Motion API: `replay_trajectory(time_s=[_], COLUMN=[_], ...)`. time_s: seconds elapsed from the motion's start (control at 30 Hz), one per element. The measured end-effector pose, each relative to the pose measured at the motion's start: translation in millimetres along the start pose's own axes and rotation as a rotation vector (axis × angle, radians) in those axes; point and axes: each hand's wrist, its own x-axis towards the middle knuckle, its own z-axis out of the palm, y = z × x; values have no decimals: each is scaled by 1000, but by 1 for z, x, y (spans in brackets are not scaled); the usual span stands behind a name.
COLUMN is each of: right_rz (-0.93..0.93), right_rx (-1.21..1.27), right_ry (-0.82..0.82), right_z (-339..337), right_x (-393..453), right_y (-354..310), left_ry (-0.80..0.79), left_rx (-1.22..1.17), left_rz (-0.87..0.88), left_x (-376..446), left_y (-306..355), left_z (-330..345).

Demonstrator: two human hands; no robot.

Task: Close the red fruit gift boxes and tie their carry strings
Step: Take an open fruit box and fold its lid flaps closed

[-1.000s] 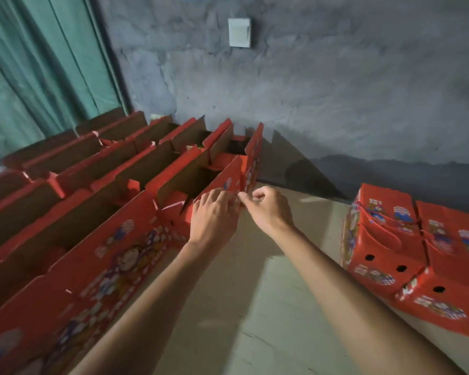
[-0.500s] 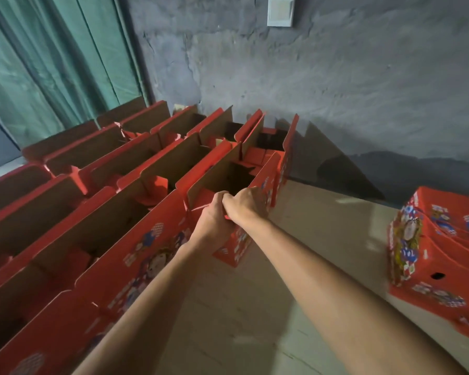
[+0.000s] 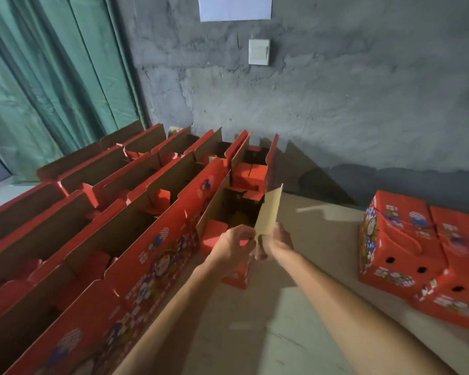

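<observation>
at the open box's (image 3: 229, 212) near end, both hands grip; right hand (image 3: 278, 240) pinches the upright flap (image 3: 270, 209); left hand (image 3: 234, 243) just beside it

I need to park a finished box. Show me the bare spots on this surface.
The widest bare stretch of the beige surface runs between the open box under both hands and the closed boxes at right. More lies near the camera, between the forearms. Left of the open box it is crowded: rows of open boxes stand edge to edge, back to the curtain.
</observation>
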Motion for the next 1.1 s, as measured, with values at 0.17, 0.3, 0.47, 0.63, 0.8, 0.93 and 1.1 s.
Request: replay_trajectory(time_s=[0.17, 0.3, 0.47, 0.63, 0.8, 0.93, 1.1], right_rz=[18, -30, -78, -143, -209, -247, -298], right_rx=[-58, -155, -295, -427, -607, -708, -951], right_ry=[-13, -46, -82, -71, -36, -38, -17], right_z=[-57, -103, -168, -223, -266, -296, -337], right_x=[-78, -132, -205, -259, -296, -314, -320], right_y=[74, 134, 200, 263, 305, 326, 343], left_ry=[-66, -173, -278, -421, -450, -506, -543], left_rx=[72, 125, 264, 495, 595, 652, 793], left_rz=[-81, -11, 54, 62, 99, 20, -85], left_x=[-67, -125, -179, -218, -252, -272, -306], left_y=[33, 80, 140, 176, 210, 228, 246], left_z=[16, 42, 77, 105, 130, 146, 153])
